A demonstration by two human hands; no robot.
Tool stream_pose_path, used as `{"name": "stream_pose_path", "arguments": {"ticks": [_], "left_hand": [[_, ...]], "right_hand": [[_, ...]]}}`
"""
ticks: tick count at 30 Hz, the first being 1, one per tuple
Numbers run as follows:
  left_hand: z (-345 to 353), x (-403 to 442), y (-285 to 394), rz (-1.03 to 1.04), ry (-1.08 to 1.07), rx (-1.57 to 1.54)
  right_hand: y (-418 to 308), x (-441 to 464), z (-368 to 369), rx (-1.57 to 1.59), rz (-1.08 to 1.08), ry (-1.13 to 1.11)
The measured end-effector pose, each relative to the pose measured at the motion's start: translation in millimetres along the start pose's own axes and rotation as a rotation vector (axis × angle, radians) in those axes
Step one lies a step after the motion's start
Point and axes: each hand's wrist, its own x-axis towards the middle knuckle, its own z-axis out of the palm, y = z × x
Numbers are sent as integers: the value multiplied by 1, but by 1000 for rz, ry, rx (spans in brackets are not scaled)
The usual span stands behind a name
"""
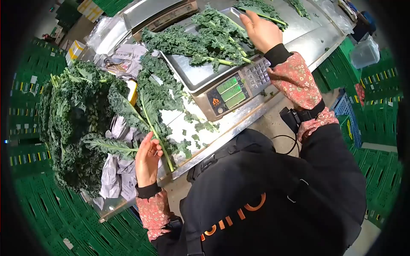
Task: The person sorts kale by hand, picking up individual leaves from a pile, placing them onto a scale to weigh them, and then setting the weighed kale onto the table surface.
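Note:
My left hand (148, 160) is at the table's front left, its fingers curled at the stem end of a kale leaf (112, 146). Another kale leaf (147, 112) with a long pale stem lies just beside these fingers. Over the right rim of a metal weighing tray (194, 77) is my right hand (261, 32), fingers partly stretched and apart, with no held item visible. Several kale leaves (213, 36) lie across that tray. It sits on a digital scale (230, 96) with a lit green display and a keypad.
A big heap of kale (77, 123) fills the table's left end beside crumpled paper (117, 175). Leaf scraps litter the metal table (205, 155). More kale (265, 10) lies beyond the tray. Green crates (42, 205) stand around, with a clear plastic tub (365, 52) at right.

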Motion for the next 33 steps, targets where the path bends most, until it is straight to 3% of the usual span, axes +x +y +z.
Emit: {"name": "stream_pose_path", "arguments": {"ticks": [6,18,21,24,26,28,30,33], "left_hand": [[-1,4,-3,-20,-7,-23],[-4,7,-8,-27,22,-41],[-7,11,-12,-12,55,16],[-10,14,-19,25,87,109],[-25,26,-33,103,193,352],[-35,32,-43,495,303,1211],[-43,38,-52,586,279,1321],[-34,36,-62,458,243,1345]], "right_hand": [[30,2,1,44,148,-94],[55,-1,32,-32,21,-4],[51,-2,40,229,-175,82],[20,-10,35,378,-169,42],[2,-19,36,232,-102,-102],[-1,-24,51,17,-146,-244],[-2,-23,62,57,-117,-267],[-10,-17,52,243,-97,10]]}}
